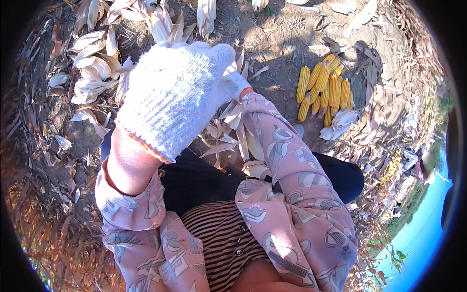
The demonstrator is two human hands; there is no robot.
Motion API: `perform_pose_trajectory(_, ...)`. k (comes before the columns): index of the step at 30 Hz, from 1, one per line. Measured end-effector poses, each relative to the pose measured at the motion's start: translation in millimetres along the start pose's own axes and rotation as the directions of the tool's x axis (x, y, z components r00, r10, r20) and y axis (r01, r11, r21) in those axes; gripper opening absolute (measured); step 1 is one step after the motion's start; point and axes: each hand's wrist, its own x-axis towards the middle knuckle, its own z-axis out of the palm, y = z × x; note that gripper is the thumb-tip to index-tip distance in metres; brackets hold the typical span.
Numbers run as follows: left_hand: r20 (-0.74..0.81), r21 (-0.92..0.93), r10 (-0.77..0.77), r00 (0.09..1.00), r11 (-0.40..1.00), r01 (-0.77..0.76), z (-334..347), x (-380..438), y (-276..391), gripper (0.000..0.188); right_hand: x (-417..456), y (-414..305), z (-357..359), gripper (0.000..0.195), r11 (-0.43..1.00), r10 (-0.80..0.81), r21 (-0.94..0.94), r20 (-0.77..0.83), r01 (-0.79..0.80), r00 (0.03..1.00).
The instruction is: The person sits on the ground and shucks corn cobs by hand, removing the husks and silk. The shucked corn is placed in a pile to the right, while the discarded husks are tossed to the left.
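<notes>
My left hand [175,95], in a white knit glove with an orange cuff edge, is raised in front of me with its back to the camera. Its fingers curl away and are hidden, so what it holds cannot be seen. My right hand [233,82], also gloved, is mostly covered by the left one. The two hands meet or overlap. Pale corn husks [160,23] show just beyond my left hand; whether they are held or lie on the ground cannot be told. More dry husks [235,120] lie below the hands, near my legs [204,179].
A pile of husked yellow corn ears [328,87] lies on bare soil [273,47] to the right. White husks [341,124] touch its lower end. Loose husks [93,69] are strewn at left. Far right, a person [419,164] is near more yellow corn [392,168].
</notes>
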Motion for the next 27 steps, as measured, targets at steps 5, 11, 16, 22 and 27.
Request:
perform_pose_trajectory(5, -0.012, -0.004, 0.045, 0.999, 0.999, -0.045, -6.4, -8.2, 6.1, 0.038, -39.3, -9.6, -23.5, 0.011, 0.977, -0.198, 0.099, 0.066, 0.191, 0.978)
perform_pose_trajectory(11, -0.159, -0.022, 0.134, 0.978, 0.990, -0.139, -1.4, -10.8, 19.0, 0.043, -128.6, -67.8, 17.0, 0.023, 0.937, 0.051, 0.349, -0.033, -0.036, 0.998)
perform_pose_trajectory(16, -0.009, -0.054, 0.118, 0.993, 0.992, -0.118, -10.7, -14.0, 11.8, 0.045, -193.9, -145.6, 44.6, 0.033, 0.774, 0.333, 0.525, 0.137, -0.353, 0.933)
perform_pose_trajectory(22, -0.121, -0.094, 0.123, 0.985, 0.986, -0.134, -16.3, -20.6, 2.7, 0.046, -246.5, -171.8, 54.1, 0.035, 0.696, -0.137, 0.532, 0.758, -0.483, 0.638)
perform_pose_trajectory(27, -0.104, -0.104, 0.046, 0.994, 0.993, -0.057, -17.3, -38.6, -1.3, 0.044, -239.5, -176.2, 22.4, 0.034, 0.674, -0.500, 0.531, 0.840, -0.514, 0.211)
